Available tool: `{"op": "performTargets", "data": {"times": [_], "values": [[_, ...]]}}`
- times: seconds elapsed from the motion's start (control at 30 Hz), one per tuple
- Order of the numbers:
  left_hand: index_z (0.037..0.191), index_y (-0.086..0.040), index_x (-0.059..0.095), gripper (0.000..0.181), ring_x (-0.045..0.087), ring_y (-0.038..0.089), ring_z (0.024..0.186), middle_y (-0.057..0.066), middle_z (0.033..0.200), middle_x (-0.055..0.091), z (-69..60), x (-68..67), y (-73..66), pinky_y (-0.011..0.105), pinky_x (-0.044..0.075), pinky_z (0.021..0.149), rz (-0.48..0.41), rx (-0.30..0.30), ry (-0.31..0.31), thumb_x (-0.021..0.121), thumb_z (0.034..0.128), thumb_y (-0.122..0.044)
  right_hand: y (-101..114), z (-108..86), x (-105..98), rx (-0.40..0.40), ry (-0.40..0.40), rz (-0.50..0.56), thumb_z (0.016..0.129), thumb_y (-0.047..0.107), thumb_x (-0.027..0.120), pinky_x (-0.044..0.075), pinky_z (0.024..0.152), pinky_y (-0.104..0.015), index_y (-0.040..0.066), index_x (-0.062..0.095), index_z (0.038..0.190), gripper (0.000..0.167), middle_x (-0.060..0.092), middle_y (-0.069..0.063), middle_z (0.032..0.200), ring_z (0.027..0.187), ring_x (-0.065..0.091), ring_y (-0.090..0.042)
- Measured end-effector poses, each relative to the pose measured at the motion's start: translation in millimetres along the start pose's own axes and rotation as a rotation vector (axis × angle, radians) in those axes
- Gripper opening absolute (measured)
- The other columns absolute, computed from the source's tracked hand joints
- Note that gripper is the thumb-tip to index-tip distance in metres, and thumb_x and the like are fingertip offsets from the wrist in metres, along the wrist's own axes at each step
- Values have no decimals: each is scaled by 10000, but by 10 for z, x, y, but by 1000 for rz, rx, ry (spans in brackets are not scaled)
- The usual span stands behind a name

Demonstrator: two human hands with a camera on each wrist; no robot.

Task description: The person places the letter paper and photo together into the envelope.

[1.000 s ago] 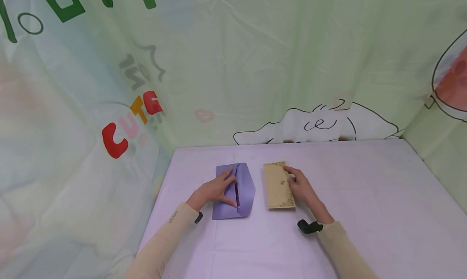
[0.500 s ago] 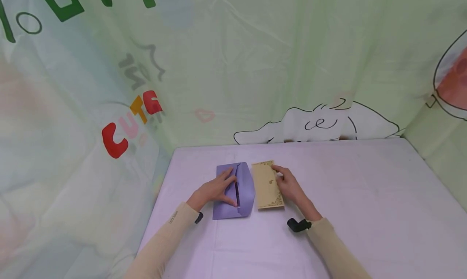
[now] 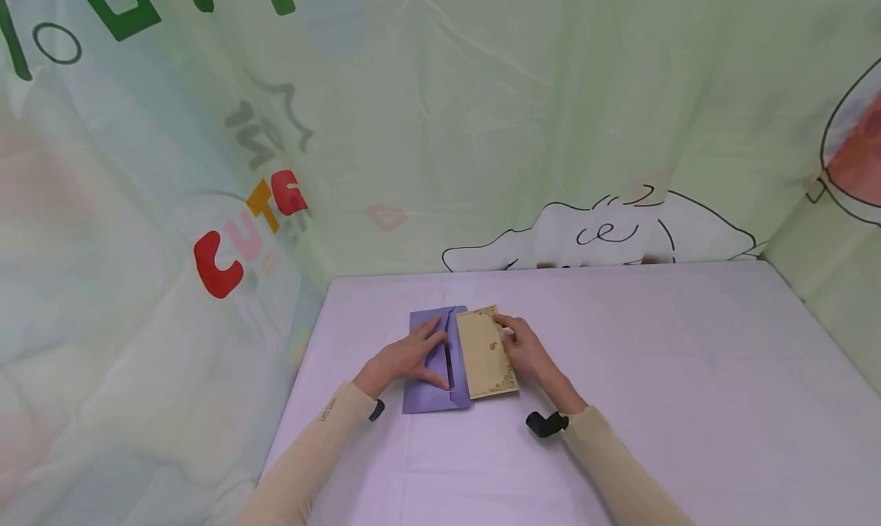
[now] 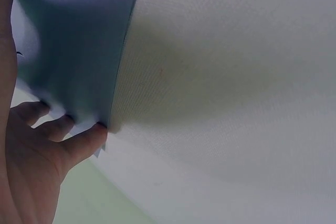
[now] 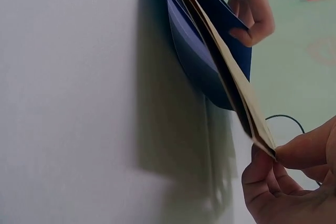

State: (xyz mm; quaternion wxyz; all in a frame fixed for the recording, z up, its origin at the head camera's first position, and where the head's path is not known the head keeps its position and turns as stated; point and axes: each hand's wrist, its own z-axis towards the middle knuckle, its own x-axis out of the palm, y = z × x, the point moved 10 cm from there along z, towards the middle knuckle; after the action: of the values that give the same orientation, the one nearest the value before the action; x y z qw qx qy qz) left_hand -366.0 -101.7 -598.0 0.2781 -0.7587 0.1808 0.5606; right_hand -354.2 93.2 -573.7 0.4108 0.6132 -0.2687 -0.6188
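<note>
A purple envelope [image 3: 418, 397] lies on the table with its flap folded out to the right and its mouth gaping. My left hand [image 3: 406, 355] grips it, thumb and fingers spread along the pocket. In the left wrist view several fingertips hold the envelope's [image 4: 79, 30] edge. A cream card [image 3: 486, 355] with brown ornament at its borders overlaps the flap, slightly tilted. My right hand [image 3: 528, 354] pinches the card's right edge. The right wrist view shows the folded card [image 5: 239, 87] angled up from the envelope's mouth; how far its far edge reaches in is hidden.
A pale lilac cloth covers the table [image 3: 661, 373]. Behind it and at the left hangs a printed curtain [image 3: 385, 128] with letters and drawings. Black straps with small devices [image 3: 547, 424] sit at both wrists.
My right hand has carried the card leftward from beside the envelope until it overlaps the flap, tilting it a little. My left hand has stayed in place on the envelope.
</note>
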Motion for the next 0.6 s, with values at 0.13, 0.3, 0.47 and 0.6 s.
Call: {"op": "performTargets", "data": {"times": [0.13, 0.3, 0.47, 0.6], "values": [[1377, -288, 419, 871, 211, 410, 1533, 136, 1698, 89, 9, 18, 20, 511, 414, 1130, 10, -5, 5, 726, 713, -759, 32, 28, 58, 1, 7, -3, 963, -78, 445, 446, 807, -328, -47, 473, 1442, 481, 526, -291, 1347, 1013, 523, -287], [1383, -297, 417, 871, 210, 395, 1537, 122, 1702, 80, 7, 20, 25, 505, 423, 1124, 6, -8, 8, 716, 715, -768, 54, 54, 132, 14, 14, 11, 969, -61, 457, 462, 843, -372, -33, 475, 1446, 478, 522, -282, 1348, 1022, 537, -292], [1417, -279, 404, 899, 224, 394, 1533, 133, 1700, 81, 1, 8, 16, 484, 407, 1142, 16, 3, 4, 713, 725, -762, 88, 67, 223, 11, 21, 6, 971, -56, 462, 477, 842, -375, -43, 464, 1452, 481, 519, -284, 1347, 1021, 546, -288], [1441, -252, 399, 936, 237, 404, 1527, 152, 1695, 97, -5, 7, 14, 482, 408, 1141, 27, 6, -1, 720, 722, -757, 153, 73, 285, -8, 14, 20, 952, -71, 473, 478, 823, -365, -60, 479, 1432, 481, 535, -287, 1304, 989, 550, -282]]}}
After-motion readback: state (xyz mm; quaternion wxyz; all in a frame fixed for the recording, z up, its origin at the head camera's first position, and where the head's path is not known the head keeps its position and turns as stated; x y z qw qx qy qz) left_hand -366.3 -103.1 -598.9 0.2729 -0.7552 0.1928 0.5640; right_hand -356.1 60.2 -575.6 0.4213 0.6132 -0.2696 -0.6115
